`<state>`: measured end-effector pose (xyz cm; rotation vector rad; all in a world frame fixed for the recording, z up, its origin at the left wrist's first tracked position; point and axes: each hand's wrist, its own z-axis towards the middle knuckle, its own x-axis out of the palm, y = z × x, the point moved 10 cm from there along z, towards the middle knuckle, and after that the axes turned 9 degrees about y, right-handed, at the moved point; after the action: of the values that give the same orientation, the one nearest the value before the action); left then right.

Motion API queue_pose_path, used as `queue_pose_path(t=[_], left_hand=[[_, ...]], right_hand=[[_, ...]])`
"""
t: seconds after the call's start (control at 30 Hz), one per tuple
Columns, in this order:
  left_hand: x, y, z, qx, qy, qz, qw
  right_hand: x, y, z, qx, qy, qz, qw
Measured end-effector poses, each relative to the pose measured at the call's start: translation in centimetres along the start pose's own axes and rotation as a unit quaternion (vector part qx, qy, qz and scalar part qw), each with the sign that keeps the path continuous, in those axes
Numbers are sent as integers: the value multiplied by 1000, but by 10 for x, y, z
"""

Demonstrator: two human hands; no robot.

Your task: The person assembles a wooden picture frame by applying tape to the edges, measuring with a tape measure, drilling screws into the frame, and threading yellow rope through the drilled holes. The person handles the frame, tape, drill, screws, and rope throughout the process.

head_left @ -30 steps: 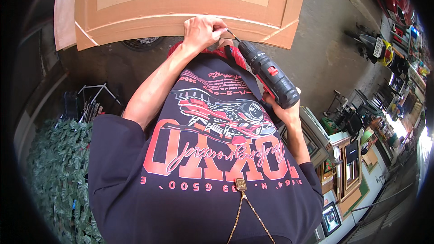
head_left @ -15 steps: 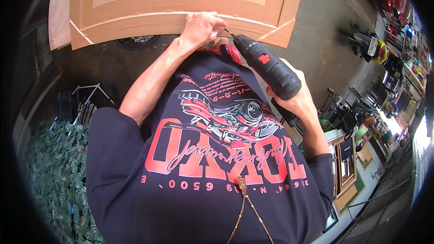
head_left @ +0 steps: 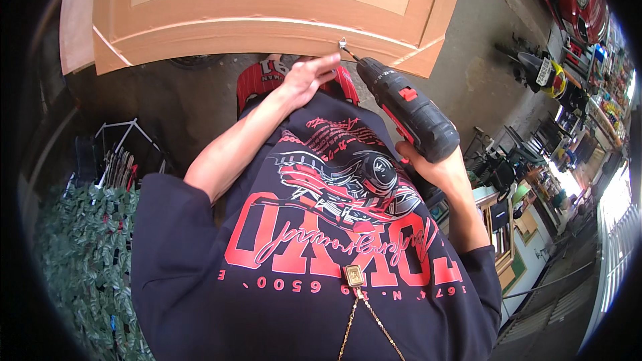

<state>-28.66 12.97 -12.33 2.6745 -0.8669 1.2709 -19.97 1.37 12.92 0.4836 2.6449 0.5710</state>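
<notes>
Overhead, looking down the person's own chest. Landmark: the wooden panel [head_left: 267, 7], a light brown framed board with mitred corners, lying flat across the top of the view.

Right hand [head_left: 438, 170]: grip clamped on the handle of a black and red cordless drill [head_left: 408, 107], below the panel's lower right corner. Drill body angled up and left. Its bit meets a small silver screw [head_left: 342, 44] standing at the panel's near edge, right of centre.

Left hand [head_left: 307, 77]: just below the panel's near edge, left of the screw. Fingers apart and loosely extended, holding nothing; fingertips [head_left: 331, 61] close beside the screw and drill tip. Cannot tell whether they touch either.

Body: dark T-shirt [head_left: 321, 241] with red print fills the lower middle, below the panel. Gold chain with a small rectangular pendant [head_left: 354, 275] hangs at the shirt's lower centre. Red shorts show just under the panel's near edge, behind the left hand.

Surroundings: concrete floor [head_left: 468, 80] to the right of the panel. Green leafy matting [head_left: 80, 261] well below and left of it. Parked motorbikes [head_left: 545, 70] and cluttered framed goods far right of the panel.
</notes>
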Motion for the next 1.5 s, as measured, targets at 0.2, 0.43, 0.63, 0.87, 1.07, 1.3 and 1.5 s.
queue_pose_path(t=[0.2,0.43,0.63,0.87,1.07,1.3,1.5], left_hand=[[15,12,34,77,43,-151,985],[14,17,22,62,6,-196,979],[15,9,19,103,22,-116,988],[20,20,10,56,30,-96,993],[25,25,14,81,-60,-126,987],[18,28,14,93,-143,-151,974],[18,36,22,85,-120,-228,963]], right_hand=[[-4,14,-6,-28,-3,-39,999],[-2,13,-5,-1,15,-66,998],[-5,8,-10,27,34,-63,997],[-1,21,-12,-42,33,-76,996],[5,21,-15,-24,28,-69,997],[5,29,-17,-53,12,-103,993],[4,27,-15,-41,8,-80,996]])
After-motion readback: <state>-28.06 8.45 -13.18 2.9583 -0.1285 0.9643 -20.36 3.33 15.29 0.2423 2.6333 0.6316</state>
